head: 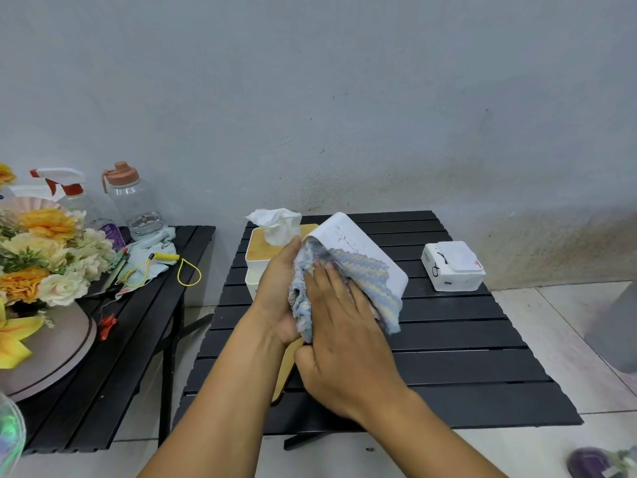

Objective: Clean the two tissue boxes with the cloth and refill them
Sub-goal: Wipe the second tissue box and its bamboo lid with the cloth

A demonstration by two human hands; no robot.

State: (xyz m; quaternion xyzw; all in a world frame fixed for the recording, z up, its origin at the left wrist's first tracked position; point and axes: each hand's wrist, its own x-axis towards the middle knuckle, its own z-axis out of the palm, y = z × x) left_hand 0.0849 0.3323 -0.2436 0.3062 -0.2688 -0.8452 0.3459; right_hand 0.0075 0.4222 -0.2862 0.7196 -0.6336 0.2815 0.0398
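Two tissue boxes, one in hand. The open white tissue box (365,250) is held tilted above the black slatted table (448,357), its hollow side turned toward the person.

- Striped blue and yellow cloth (362,274): bunched inside that box and spilling over its near edge.
- Right hand (344,326): fingers nearly straight and laid flat on the cloth, pressing it into the box.
- Left hand (275,298): holds the box's left end with the thumb up along the rim. Its fingers are hidden behind the cloth.
- Second tissue box (253,281): white with a bamboo top, just left of and behind the held box. It stands on the table with a white tissue (275,225) sticking up from its slot.
- Loose bamboo lid (284,370): flat on the table below the held box, partly under the hands.
- Wrapped tissue pack (453,267): on the table, well to the right of the held box.
- Second black table (138,339): far left of the held box. It carries artificial flowers (44,243), a spray bottle (65,188), a clear water bottle (134,205) and a yellow coiled cord (179,267).
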